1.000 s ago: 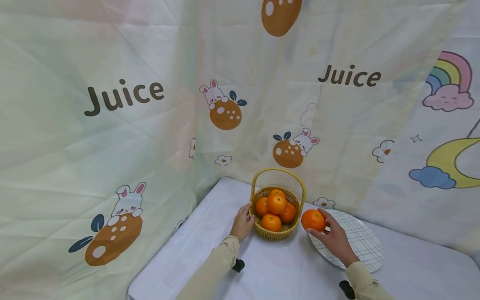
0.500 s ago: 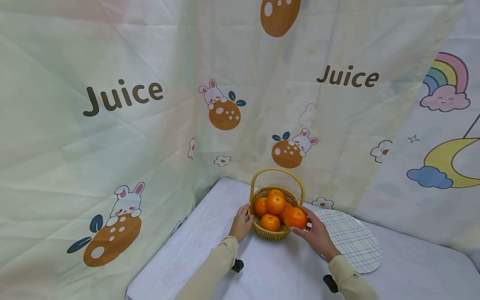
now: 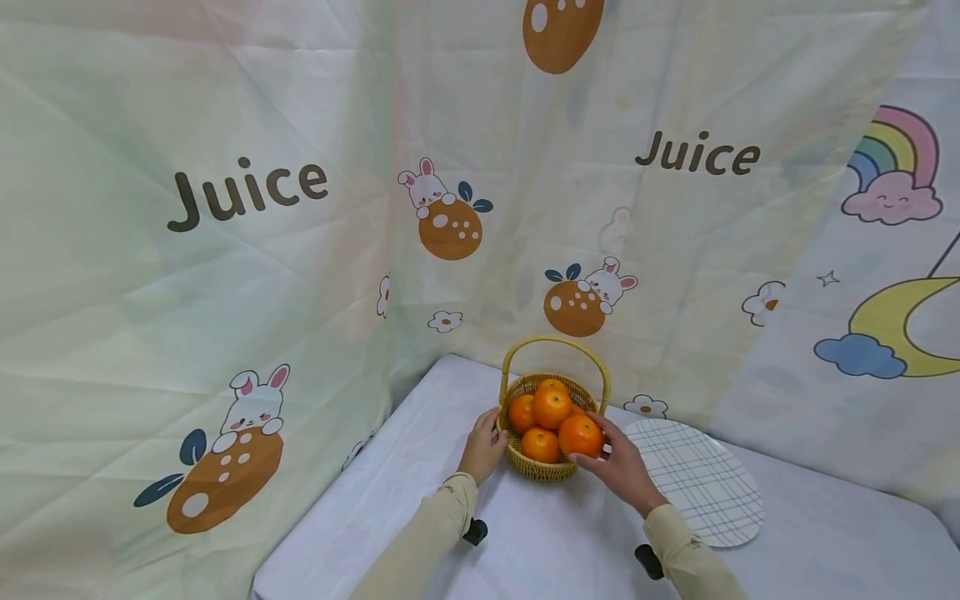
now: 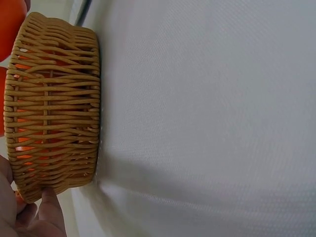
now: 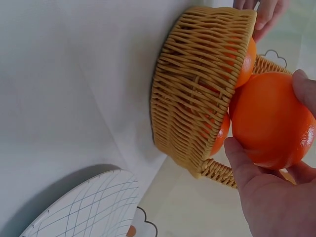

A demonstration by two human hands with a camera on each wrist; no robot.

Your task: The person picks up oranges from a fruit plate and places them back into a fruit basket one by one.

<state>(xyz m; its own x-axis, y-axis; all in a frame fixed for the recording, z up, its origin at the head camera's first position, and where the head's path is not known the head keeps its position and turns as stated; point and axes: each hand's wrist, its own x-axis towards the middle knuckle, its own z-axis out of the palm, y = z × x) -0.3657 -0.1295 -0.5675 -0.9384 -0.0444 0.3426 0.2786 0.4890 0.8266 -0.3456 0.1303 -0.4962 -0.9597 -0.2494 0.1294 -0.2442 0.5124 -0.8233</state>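
Note:
A round wicker basket (image 3: 542, 472) with a tall yellow arched handle stands on the white-covered table, holding several oranges (image 3: 540, 445). My left hand (image 3: 482, 450) grips its left side near the foot of the handle; in the left wrist view fingers (image 4: 49, 212) lie against the weave. In my right hand (image 3: 624, 472) is another orange (image 3: 581, 437), held between thumb and fingers over the basket's right rim. The right wrist view shows this held orange (image 5: 271, 121) up against the oranges inside, touching or nearly so. It partly hides one orange behind it.
Right of the basket a white plate (image 3: 705, 483) with a grid of thin lines lies on the table (image 3: 547, 550). Printed fabric walls (image 3: 487, 292) rise behind and to the left of the table.
My right hand has carried its orange leftward from above the plate to the basket's right rim. My left hand has stayed on the basket, which has not moved.

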